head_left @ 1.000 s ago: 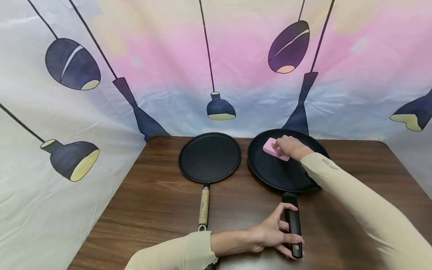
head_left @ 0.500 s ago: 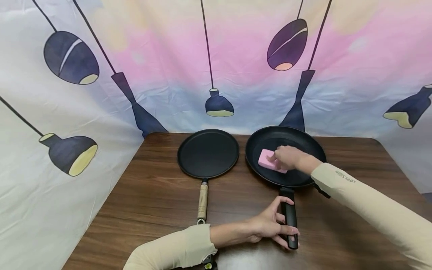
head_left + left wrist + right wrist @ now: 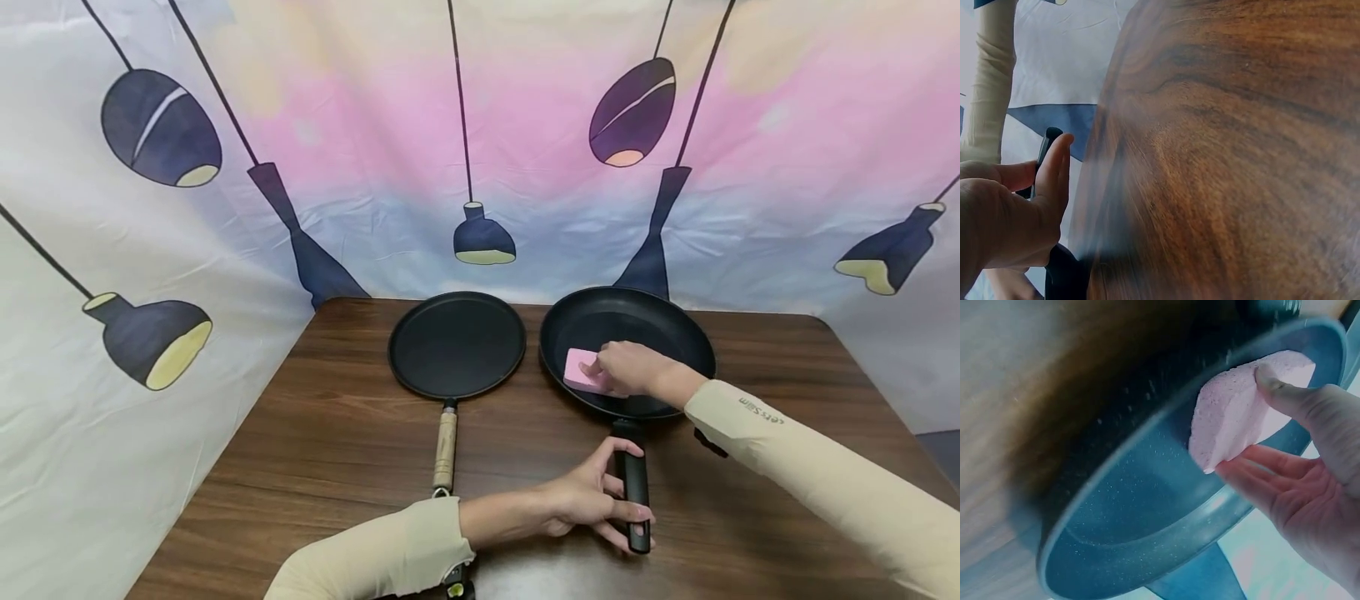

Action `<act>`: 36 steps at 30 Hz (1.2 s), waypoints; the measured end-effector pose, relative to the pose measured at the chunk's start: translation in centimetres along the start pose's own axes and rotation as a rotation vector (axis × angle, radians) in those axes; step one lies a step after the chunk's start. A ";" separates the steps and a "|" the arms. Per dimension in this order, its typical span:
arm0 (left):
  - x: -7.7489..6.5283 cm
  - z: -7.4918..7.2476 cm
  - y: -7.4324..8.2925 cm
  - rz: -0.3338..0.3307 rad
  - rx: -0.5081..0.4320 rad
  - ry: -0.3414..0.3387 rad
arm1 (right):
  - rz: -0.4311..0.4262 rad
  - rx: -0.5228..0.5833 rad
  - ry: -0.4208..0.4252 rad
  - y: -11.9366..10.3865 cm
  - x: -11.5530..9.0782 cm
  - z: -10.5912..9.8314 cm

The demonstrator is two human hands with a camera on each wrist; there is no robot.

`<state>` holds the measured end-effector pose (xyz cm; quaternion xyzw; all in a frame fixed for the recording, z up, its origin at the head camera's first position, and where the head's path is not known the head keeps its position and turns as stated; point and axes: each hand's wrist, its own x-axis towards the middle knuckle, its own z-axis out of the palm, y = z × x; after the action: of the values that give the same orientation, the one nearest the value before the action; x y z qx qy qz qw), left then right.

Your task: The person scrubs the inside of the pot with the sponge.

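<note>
A deep black frying pan (image 3: 660, 333) lies at the right back of the table. My right hand (image 3: 633, 367) pinches a pink sponge (image 3: 581, 369) against the pan's inner surface, toward its near left side. In the right wrist view the thumb presses one face of the sponge (image 3: 1229, 412) and the fingers (image 3: 1254, 475) hold the opposite edge. My left hand (image 3: 581, 500) grips the pan's black handle (image 3: 637, 492), thumb on the near end and fingers spread along it. The left wrist view shows the handle (image 3: 1050, 139) between thumb and fingers.
A flat black crepe pan (image 3: 457, 346) with a wooden handle (image 3: 446, 450) lies left of the frying pan, its handle end partly behind the left sleeve (image 3: 375, 546). The brown wooden table (image 3: 315, 433) meets a fabric backdrop (image 3: 375, 125) printed with lamps.
The right hand has drawn the sponge from the pan's upper middle toward its near left rim. The left hand keeps its hold on the handle; the whole view has shifted slightly.
</note>
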<state>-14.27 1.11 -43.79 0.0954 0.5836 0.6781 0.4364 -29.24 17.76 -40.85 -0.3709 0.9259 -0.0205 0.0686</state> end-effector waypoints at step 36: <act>-0.5 0.0 0.3 0.003 -0.013 0.057 | 0.300 0.175 -0.129 7.4 -1.2 -1.4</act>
<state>-14.12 0.83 -43.35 0.0744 0.5913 0.6850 0.4192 -33.62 23.93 -39.97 -0.2218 0.9592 -0.0670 0.1620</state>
